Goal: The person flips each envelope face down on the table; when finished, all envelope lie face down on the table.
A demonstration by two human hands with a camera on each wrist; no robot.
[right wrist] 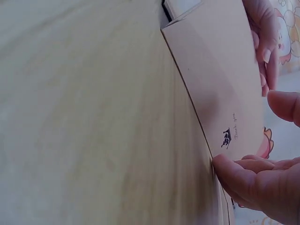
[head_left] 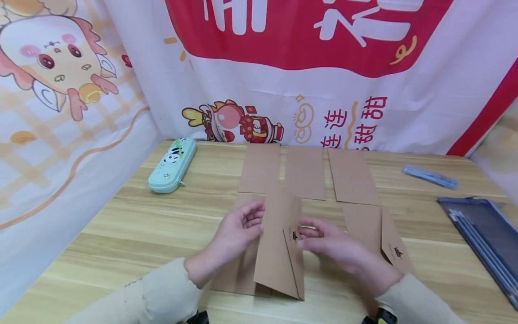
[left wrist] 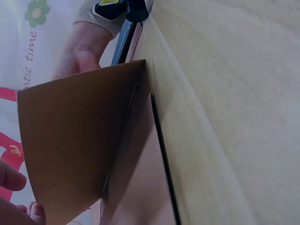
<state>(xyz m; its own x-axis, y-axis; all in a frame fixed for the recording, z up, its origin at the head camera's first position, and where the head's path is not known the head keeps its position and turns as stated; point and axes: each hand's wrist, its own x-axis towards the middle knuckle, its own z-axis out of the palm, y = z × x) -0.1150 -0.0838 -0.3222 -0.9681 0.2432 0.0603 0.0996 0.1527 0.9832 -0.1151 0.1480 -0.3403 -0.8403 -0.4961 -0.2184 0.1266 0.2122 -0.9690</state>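
A brown kraft-paper envelope (head_left: 277, 243) stands tilted between both hands, its left part raised off the table. A small black crown mark and "Thank you" lettering show on its right side in the right wrist view. My left hand (head_left: 238, 225) is at its left edge, fingers loosely bent. At the right edge, my right hand (head_left: 332, 243) touches the paper with its fingertips; the thumb stands apart from it in the right wrist view. Beneath the raised part lies another brown sheet (head_left: 226, 281). To the right, a similar envelope (head_left: 362, 225) with a crown-marked flap is partly hidden by the right arm.
Three brown paper pieces, left (head_left: 261, 168), middle (head_left: 305, 173) and right (head_left: 352, 175), lie in a row at the back. A mint pencil case (head_left: 171, 166) is at the left. A blue item (head_left: 430, 175) and a dark pouch (head_left: 469, 207) holding pencils lie right. Printed cloth (head_left: 251, 85) hangs behind.
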